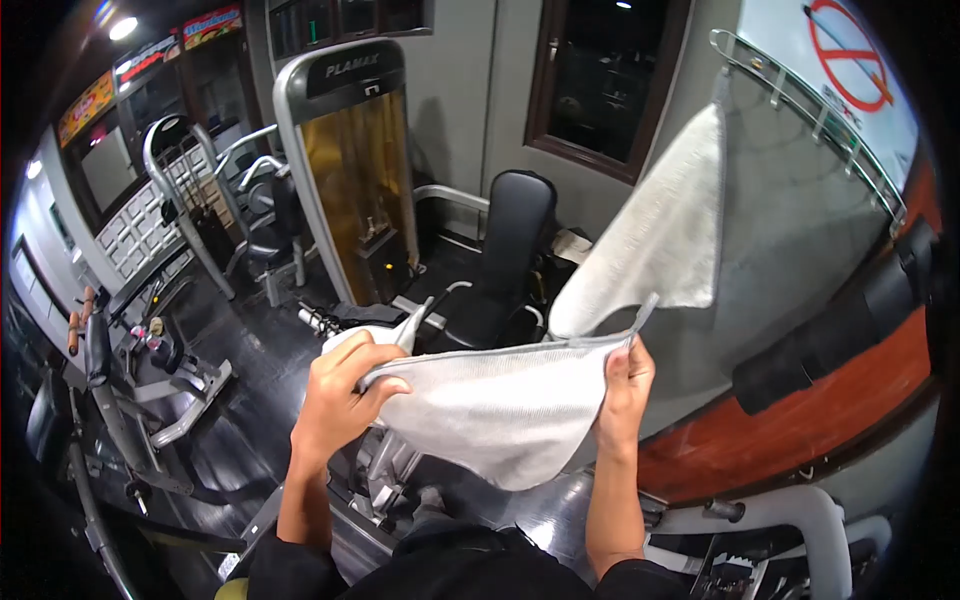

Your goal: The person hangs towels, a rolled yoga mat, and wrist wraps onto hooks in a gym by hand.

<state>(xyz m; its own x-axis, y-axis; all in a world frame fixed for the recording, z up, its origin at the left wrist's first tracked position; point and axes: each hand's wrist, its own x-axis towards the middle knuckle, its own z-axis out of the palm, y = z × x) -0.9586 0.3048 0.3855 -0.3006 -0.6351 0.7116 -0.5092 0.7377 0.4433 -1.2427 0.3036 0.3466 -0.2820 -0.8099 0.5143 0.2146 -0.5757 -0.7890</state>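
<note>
A white cloth [490, 405] with a grey hemmed edge is stretched between my two hands, its lower part sagging in a curve. My left hand [350, 385] pinches its left end between thumb and bent fingers, and a corner of the cloth sticks up behind the knuckles. At the right end, my right hand [625, 385] grips the edge with the thumb on top; a grey strip pokes up just above it. Beyond that hand a second white cloth [670, 225] hangs by one corner from a wall-mounted metal rack [820, 125]. Its lower left end is partly hidden behind the held cloth.
A weight machine [345, 170] with a black padded seat [515, 230] stands ahead. More gym machines [265, 225] are at left. Black straps or pads [840, 320] hang along the right wall. A grey machine frame [780, 515] is close at lower right. The floor [255, 350] is dark.
</note>
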